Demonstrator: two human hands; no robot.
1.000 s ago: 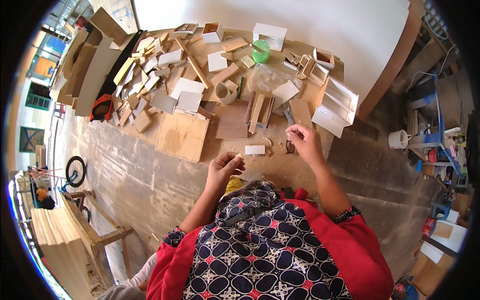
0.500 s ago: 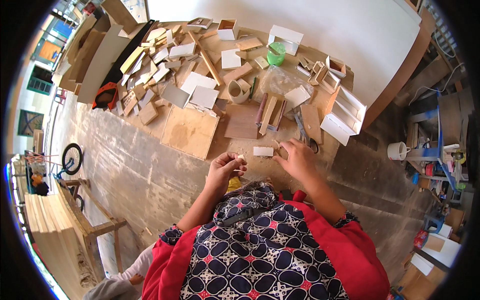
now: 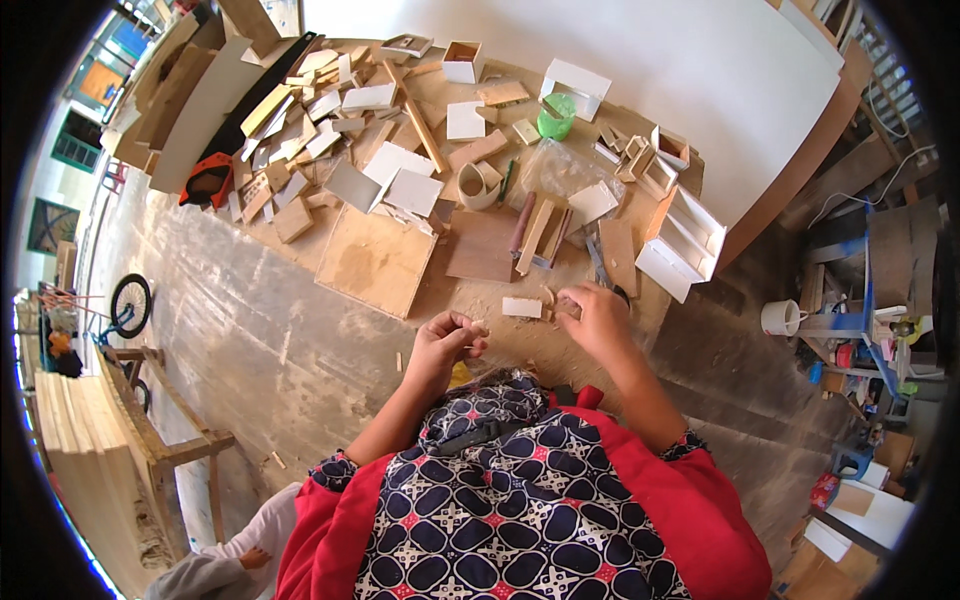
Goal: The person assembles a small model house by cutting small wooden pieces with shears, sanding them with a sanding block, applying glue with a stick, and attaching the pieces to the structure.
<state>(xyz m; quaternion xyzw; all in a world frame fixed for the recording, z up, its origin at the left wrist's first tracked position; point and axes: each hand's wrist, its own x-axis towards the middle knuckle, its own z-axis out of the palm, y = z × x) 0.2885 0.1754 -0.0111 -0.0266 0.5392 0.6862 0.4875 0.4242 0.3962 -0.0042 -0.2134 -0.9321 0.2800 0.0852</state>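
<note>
My left hand (image 3: 445, 352) is pinched over the near edge of the worktable, with a small pale wood piece (image 3: 480, 328) between thumb and fingers. My right hand (image 3: 597, 318) rests low over the table, its fingers curled together; whether anything is in them is hidden. Between the two hands lies a small white rectangular block (image 3: 521, 307). A thin wood sliver (image 3: 547, 295) lies beside it, close to my right fingertips. Just beyond my right hand are dark-bladed scissors (image 3: 598, 262), partly covered by it.
Wood offcuts (image 3: 300, 120) are heaped at the far left. A square plywood board (image 3: 375, 262), a brown panel (image 3: 481, 246), a tape roll (image 3: 474, 186), a green cup (image 3: 556, 117) and a white compartment box (image 3: 684, 240) occupy the table. Another person's hand (image 3: 255, 558) shows at lower left.
My left hand has shifted slightly left and down, still pinching the small piece. My right hand's fingers have curled in closer together. The white block stays on the table.
</note>
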